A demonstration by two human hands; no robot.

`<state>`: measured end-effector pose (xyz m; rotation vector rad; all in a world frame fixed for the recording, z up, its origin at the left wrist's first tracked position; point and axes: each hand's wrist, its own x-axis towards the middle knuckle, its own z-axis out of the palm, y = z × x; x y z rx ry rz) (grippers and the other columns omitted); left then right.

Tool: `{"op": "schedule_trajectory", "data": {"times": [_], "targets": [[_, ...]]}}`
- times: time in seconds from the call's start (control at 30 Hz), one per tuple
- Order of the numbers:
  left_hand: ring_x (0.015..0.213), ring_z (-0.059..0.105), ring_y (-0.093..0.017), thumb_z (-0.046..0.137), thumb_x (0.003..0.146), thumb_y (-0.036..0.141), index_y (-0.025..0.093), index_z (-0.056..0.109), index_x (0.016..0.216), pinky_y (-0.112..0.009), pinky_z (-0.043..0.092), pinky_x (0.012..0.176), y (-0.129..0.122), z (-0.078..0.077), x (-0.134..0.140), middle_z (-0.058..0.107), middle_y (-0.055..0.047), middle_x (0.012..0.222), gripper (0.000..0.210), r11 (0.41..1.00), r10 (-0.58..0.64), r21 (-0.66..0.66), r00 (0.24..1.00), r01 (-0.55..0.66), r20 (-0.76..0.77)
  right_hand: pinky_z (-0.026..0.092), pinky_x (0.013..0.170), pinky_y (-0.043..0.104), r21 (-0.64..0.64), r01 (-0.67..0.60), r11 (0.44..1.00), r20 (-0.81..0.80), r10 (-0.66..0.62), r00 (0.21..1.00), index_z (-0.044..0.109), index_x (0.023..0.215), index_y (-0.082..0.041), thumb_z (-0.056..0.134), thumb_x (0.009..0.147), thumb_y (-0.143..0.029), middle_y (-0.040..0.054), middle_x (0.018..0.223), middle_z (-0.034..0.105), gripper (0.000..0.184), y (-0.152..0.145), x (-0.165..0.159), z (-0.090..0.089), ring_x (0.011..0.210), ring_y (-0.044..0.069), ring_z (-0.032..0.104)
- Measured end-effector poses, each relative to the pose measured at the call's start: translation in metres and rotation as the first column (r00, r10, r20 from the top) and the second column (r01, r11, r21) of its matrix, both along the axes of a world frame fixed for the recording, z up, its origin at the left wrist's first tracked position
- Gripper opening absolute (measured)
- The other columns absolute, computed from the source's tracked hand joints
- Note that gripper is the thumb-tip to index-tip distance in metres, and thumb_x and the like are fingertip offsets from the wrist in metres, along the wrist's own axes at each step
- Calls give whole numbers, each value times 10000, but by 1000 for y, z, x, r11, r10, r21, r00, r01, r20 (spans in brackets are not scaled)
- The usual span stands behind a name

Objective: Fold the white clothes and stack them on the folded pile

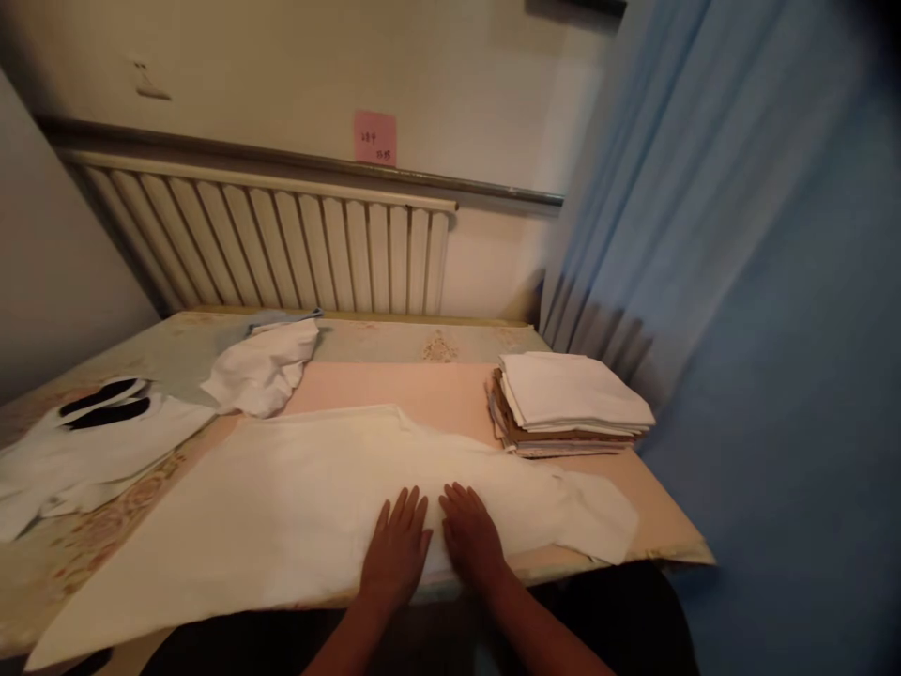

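Observation:
A white garment is spread lengthwise along the near side of the table, one end running to the left front corner and a narrower end to the right. My left hand lies flat on it near the front edge, fingers stretched forward. Close beside it, my right hand also rests flat on the cloth, with its fingers extended. Neither hand grips the fabric. Beyond and to the right stands a stack of folded cloths, white on top with brown and pinkish layers below.
A crumpled white cloth lies at the back left. Left of it is a white garment with black parts. A radiator and a pink note are on the wall behind. A blue curtain hangs along the right side.

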<state>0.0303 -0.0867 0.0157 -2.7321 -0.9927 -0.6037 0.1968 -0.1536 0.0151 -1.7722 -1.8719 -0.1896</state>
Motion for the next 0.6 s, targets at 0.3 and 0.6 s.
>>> {"op": "schedule_trajectory", "data": {"times": [0.3,0.6], "targets": [[1329,411,-297,413,920,312,202,511,1338,-507,336,1070,1,1,-2,485,-106,1418,443,1000,-18,-16,999,19,42,489,968,399,-8,296,955,-669,-225,708,670,1063,-197,474,869,-285,95,1119,685,290,-104,35,15,1065,222,627],[1332,404,-305,402,922,306,187,512,1337,-518,334,1067,-2,4,-1,475,-111,1426,445,999,-8,-46,1000,8,13,533,910,428,-251,404,880,-924,-93,-372,652,908,-150,789,571,-321,97,967,721,403,-136,66,12,987,286,674]]}}
